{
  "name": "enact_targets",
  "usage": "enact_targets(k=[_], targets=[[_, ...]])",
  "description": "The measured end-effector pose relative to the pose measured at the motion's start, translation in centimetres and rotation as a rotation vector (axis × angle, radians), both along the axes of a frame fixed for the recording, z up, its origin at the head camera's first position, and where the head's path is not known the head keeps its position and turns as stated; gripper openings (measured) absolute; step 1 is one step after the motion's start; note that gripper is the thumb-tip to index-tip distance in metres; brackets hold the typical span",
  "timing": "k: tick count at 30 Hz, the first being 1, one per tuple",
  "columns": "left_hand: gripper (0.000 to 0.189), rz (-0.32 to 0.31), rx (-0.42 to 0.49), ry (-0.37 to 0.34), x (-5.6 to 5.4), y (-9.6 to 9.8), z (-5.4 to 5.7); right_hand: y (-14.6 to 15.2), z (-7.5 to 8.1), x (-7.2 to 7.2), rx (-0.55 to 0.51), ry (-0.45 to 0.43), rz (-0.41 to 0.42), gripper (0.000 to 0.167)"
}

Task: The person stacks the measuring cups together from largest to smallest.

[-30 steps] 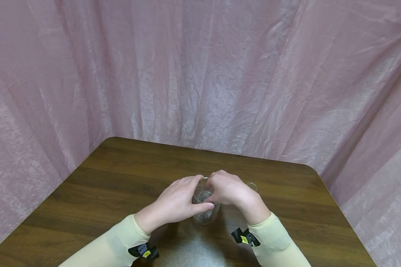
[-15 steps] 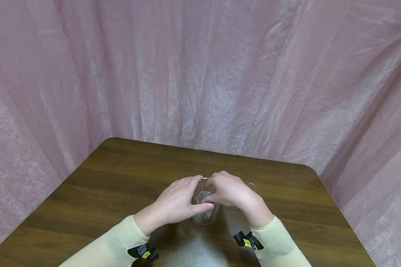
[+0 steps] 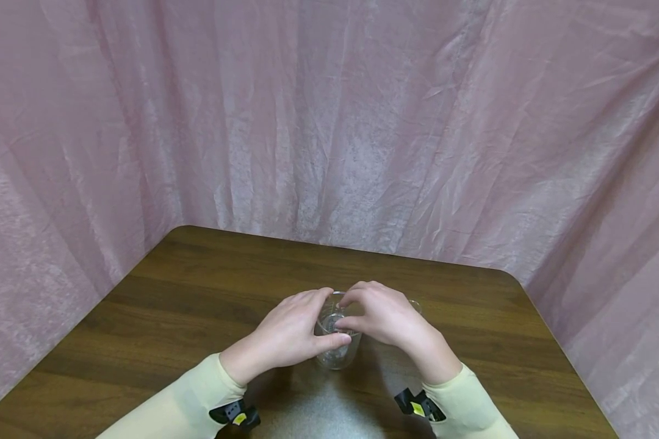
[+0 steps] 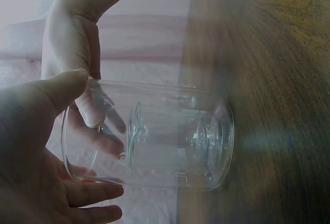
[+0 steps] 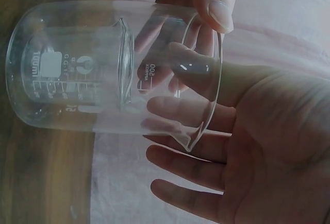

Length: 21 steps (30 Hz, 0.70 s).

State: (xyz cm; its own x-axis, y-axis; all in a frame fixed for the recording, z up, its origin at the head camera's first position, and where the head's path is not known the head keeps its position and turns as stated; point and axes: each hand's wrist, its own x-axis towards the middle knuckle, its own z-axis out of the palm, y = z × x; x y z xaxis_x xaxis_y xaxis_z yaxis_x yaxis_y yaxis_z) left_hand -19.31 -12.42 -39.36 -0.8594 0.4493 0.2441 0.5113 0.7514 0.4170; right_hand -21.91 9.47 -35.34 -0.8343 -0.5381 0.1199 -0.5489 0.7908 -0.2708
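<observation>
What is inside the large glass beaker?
A smaller beaker stands upright inside the large beaker, and the right hand partly reaches in above it. In the head view, the left hand covers part of both beakers.

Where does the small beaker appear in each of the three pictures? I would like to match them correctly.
Head: the small beaker is low, near the middle from left to right, partly hidden.
Left wrist: the small beaker is near the centre, its rim towards the left.
Right wrist: the small beaker is in the left part, its rim towards the right.
Shared landmark: the large beaker around it.
</observation>
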Motion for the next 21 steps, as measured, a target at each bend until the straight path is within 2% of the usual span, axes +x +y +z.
enact_targets(k=[21], targets=[[0.086, -0.001, 0.006, 0.018, 0.0, 0.1, 0.1, 1.9, 0.0, 0.7, -0.082, 0.085, 0.03, 0.032]])
